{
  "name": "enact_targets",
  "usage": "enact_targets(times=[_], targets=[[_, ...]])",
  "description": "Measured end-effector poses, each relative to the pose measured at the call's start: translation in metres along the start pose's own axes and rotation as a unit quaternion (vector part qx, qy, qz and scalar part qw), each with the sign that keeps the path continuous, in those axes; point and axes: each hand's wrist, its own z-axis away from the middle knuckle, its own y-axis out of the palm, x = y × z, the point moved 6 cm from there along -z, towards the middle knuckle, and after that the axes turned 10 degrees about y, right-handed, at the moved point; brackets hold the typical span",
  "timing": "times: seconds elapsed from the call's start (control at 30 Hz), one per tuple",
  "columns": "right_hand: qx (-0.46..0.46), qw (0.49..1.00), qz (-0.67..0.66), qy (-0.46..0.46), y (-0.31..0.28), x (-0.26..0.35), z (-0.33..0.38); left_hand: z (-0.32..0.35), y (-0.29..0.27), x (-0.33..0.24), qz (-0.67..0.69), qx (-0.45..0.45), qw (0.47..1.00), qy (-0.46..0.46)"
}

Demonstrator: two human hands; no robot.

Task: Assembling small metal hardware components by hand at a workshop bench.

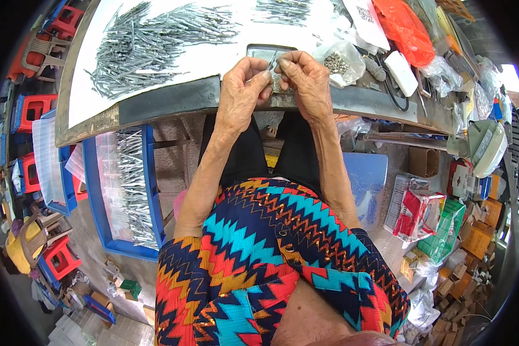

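Note:
Both my hands are close together over a shallow dark-rimmed tray (254, 48) at the table's near edge. My left hand (242, 92) pinches a thin grey metal piece (273, 61) between thumb and fingers, its tip pointing up and away. Right beside it, my right hand (309, 86) is closed in a pinch at the same piece's side; whatever sits in its fingertips is too small to make out. A large heap of slim grey metal pieces (135, 52) lies on white sheeting to the left, and a smaller pile (282, 10) lies farther back.
An open plastic bag of small metal parts (336, 63) stands right of my hands, near a white box (401, 74) and a red bag (406, 32). Below the table at left, a blue crate (92, 190) holds more slim metal pieces. Red stools (60, 258) stand farther left.

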Motion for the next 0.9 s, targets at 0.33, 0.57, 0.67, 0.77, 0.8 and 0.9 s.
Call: enact_targets(times=[0.33,0.57,0.67,0.77,0.8,0.9], targets=[[-0.043,0.998,0.025,-0.026,-0.009,0.004,0.004,0.002,0.005,0.006,0.045,0.007,0.999,-0.016],[-0.028,0.999,-0.032,-0.01,-0.01,0.002,0.006,0.002,0.006,0.009,0.064,0.017,0.998,-0.015],[-0.03,0.998,-0.051,-0.01,-0.007,0.005,0.008,0.002,0.007,0.011,0.06,0.013,0.998,-0.024],[-0.03,0.999,-0.011,-0.023,-0.007,0.007,0.009,0.003,0.008,0.013,0.053,0.017,0.998,-0.032],[-0.03,0.999,-0.011,-0.023,-0.007,0.006,0.009,0.003,0.008,0.013,0.05,0.024,0.998,-0.034],[-0.042,0.999,-0.002,-0.03,-0.007,0.005,0.01,0.004,0.009,0.013,0.042,0.023,0.998,-0.037]])
